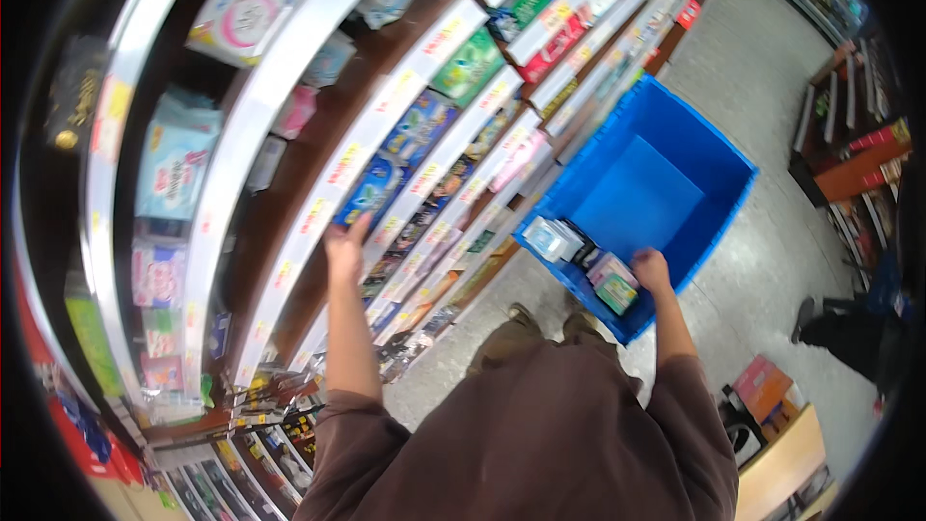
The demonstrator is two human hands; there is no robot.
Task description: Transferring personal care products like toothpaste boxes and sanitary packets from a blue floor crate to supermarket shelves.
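My left hand point(346, 250) is at a shelf on the left, its thumb and fingers by a blue soft pack point(370, 190) at the end of a row; whether it grips the pack I cannot tell. A big blue plastic crate point(636, 166) stands to the right of the shelves. Over its near right part is my right hand point(652, 270), fingers curled, beside a green and pink pack point(616, 291) inside. Whether it holds anything is unclear. A white and light blue pack point(553, 239) lies in the crate's near left corner, with dark packs between.
Long shelves with white price rails point(340, 159) and packaged goods run along the left. At the right edge a person in dark clothes point(854, 340) is partly seen. Cardboard boxes point(763, 387) stand by a wooden table point(785, 456) at lower right. Grey floor point(752, 253) lies beyond the crate.
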